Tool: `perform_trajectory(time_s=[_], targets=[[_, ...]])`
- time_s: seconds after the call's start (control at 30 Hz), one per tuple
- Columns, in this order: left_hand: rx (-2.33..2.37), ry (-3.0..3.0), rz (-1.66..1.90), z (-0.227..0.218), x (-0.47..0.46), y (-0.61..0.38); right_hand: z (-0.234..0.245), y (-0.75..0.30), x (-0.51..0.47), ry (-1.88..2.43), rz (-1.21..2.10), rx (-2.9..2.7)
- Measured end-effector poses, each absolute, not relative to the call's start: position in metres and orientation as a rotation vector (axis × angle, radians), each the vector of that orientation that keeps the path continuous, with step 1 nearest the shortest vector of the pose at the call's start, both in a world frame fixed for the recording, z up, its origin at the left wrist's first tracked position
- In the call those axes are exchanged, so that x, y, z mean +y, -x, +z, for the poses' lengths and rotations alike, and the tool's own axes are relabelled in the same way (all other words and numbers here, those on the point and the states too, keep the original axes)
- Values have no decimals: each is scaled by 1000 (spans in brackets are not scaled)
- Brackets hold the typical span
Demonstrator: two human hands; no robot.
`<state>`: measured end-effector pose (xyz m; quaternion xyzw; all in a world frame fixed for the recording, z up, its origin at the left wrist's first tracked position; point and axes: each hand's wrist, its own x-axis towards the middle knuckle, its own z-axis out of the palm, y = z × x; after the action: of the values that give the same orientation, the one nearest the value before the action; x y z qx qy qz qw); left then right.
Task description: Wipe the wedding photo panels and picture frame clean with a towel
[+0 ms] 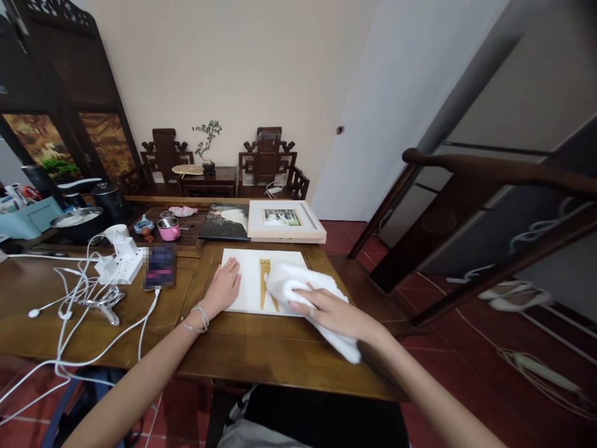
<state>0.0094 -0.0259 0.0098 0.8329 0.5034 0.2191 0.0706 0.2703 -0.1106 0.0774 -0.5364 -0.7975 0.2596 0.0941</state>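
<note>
A flat white panel with a gold, two-legged hinged strip on it lies on the wooden table in front of me. My left hand rests flat on the panel's left edge, fingers stretched out, a bracelet at its wrist. My right hand is closed on a white cloth, bunched over the panel's right half. The cloth hides part of the gold strip and the panel's right side, and its loose end hangs toward the table's near edge.
Behind the panel lie a framed photo and a dark photo panel. To the left are a phone, a power strip, tangled white cables and a pink cup. A wooden chair stands close on the right.
</note>
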Motion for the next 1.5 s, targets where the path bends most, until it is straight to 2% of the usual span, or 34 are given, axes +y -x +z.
perform_trajectory(time_s=[0.23,0.4,0.63,0.8,1.0,1.13,1.3,1.5], targets=[[1501,-2484,649,8,-23,-7,56,-216,-26,1463,255,-2397],[1513,-2511,622,9,-24,-8,46,-200,-49,1262,63,-2539],[1509,-2517,675,10,-26,-10,66,-219,-140,997,298,-2679],[1500,-2533,664,9,-26,-10,76,-233,-127,1044,437,-2652],[1482,-2526,677,10,-26,-9,62,-215,-36,1235,145,-2568],[1471,-2517,658,11,-26,-8,55,-192,-13,1242,39,-2586],[1460,-2506,687,8,-24,-8,53,-195,-56,1070,-19,-2710],[1468,-2516,662,7,-23,-7,64,-214,-126,873,156,-2759]])
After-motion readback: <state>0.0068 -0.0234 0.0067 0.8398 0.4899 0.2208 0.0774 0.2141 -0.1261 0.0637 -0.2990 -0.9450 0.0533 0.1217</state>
